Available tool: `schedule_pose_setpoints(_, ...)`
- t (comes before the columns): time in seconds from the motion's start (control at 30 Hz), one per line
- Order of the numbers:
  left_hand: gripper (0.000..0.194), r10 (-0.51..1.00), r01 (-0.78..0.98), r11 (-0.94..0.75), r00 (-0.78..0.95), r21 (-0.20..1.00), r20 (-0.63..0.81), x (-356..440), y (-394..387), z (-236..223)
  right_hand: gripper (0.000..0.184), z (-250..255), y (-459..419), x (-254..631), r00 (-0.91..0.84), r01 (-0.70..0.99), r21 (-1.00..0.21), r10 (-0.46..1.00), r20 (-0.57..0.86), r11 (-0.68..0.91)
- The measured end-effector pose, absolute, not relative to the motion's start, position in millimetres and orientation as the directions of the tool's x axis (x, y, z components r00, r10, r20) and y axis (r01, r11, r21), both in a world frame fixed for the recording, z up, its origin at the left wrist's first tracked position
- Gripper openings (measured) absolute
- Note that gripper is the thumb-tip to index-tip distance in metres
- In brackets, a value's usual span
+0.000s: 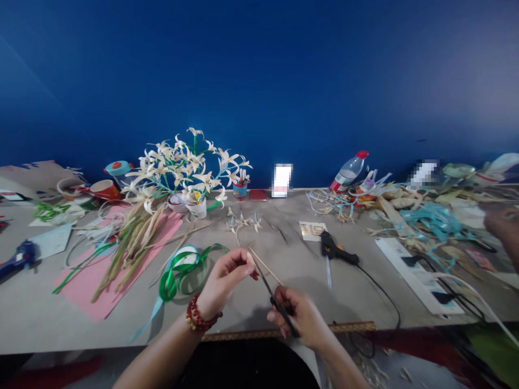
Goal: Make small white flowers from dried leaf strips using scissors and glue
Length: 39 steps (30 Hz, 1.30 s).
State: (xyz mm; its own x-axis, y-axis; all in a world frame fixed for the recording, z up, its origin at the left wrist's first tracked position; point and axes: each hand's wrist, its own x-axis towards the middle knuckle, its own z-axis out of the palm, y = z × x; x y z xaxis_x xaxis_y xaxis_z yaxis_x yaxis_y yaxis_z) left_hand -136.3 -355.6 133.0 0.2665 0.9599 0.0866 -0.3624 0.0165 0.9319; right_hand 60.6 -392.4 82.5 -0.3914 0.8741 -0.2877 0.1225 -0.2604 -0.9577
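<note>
My left hand [227, 278], with a red bead bracelet [198, 316] at the wrist, is raised over the table with thumb and fingers pinched together. What sits in the pinch is too small to name. My right hand [298, 316] is closed round the black handles of a pair of scissors [284, 315]. The blades point up and left, and their tips are close to my left fingertips. Just behind the blades runs a thin straw-coloured stick [267, 266]. Left of my left hand lies a coil of green ribbon [168, 283].
White handmade flowers [178, 162] stand in cups at the back. Dried husks [130, 243] lie on pink paper [81, 289]. On the right are a black glue gun [340, 253] with its cord, a power strip [425, 286] and a bottle [349, 170]. Another person's hand [503, 227] shows at the right edge.
</note>
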Motion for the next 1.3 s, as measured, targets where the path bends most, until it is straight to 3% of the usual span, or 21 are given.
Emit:
schedule_pose_setpoints(0.2, 0.015, 0.932, -0.147, -0.104, 0.331, 0.984, 0.148, -138.3, -359.1, 141.4, 0.055, 86.0, -392.3, 61.6, -0.407, 0.081, -0.949, 0.859, -0.31, -0.304)
schedule_pose_setpoints(0.43, 0.016, 0.912, 0.095, -0.17, 0.393, 0.981, 0.12, -139.2, -360.7, 149.0, 0.053, 88.3, -391.1, 67.6, -0.428, 0.155, -0.96, 0.86, -0.279, -0.234)
schedule_pose_setpoints(1.3, 0.016, 0.905, 0.182, -0.181, 0.416, 0.967, 0.091, -141.0, -361.2, 152.2, 0.056, 94.9, -390.6, 64.3, -0.408, 0.172, -0.959, 0.87, -0.278, -0.226)
